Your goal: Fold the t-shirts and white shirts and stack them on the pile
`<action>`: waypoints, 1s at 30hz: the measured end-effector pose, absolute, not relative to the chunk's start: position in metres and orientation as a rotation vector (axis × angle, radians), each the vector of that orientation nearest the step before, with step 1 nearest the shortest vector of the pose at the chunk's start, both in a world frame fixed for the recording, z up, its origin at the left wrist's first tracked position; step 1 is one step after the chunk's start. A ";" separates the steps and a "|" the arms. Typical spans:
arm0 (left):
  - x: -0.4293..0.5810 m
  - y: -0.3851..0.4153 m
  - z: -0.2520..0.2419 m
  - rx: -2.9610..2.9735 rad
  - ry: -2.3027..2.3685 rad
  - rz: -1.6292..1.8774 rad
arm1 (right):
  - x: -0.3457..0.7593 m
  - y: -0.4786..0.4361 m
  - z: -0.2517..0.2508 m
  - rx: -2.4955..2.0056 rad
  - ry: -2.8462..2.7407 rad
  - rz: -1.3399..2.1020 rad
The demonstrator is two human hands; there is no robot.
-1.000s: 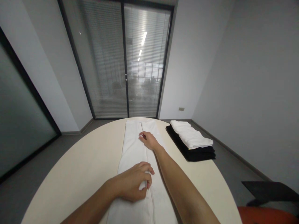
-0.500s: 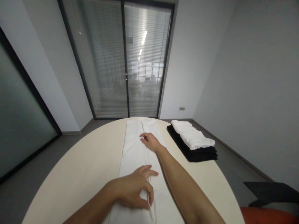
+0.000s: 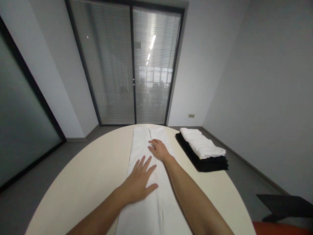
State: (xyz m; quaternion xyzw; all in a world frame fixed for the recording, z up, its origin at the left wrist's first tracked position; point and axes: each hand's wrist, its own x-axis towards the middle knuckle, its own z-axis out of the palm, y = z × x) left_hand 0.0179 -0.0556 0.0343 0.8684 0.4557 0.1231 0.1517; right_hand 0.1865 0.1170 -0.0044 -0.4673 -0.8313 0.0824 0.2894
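A long white garment [image 3: 139, 213], folded lengthwise so its edges meet along the middle, runs from the near side to the far edge of the round table [image 3: 93, 173]. What kind of garment it is I cannot tell. My left hand [image 3: 140, 182] lies flat on its left half, fingers spread toward the far end. Farther up, my right hand [image 3: 158, 149] rests by the middle seam with its fingers bent and apart, thumb toward the left. Neither hand grips the cloth.
At the table's right side lies a stack of folded black cloth [image 3: 212, 164] with a folded white cloth [image 3: 201, 143] on top. A chair with a dark armrest [image 3: 286, 204] and red seat [image 3: 281, 228] stands at lower right. Beyond the table is a glass door [image 3: 151, 98] with blinds.
My left hand has let go of the cloth edge near the seam, moved forward and to the left, and flattened out. My right hand has stayed in nearly the same place.
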 end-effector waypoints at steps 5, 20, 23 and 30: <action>0.016 -0.049 0.015 2.469 1.460 0.219 | 0.184 0.116 -0.009 -1.414 -2.329 0.228; -0.016 -0.009 0.014 2.454 1.864 0.736 | 0.182 0.089 -0.003 -1.459 -2.326 0.249; -0.025 0.004 -0.001 2.321 1.995 0.663 | 0.178 0.092 0.004 -1.517 -2.291 0.259; -0.021 0.006 -0.006 2.290 2.102 0.408 | 0.153 0.134 0.023 -1.808 -2.141 0.264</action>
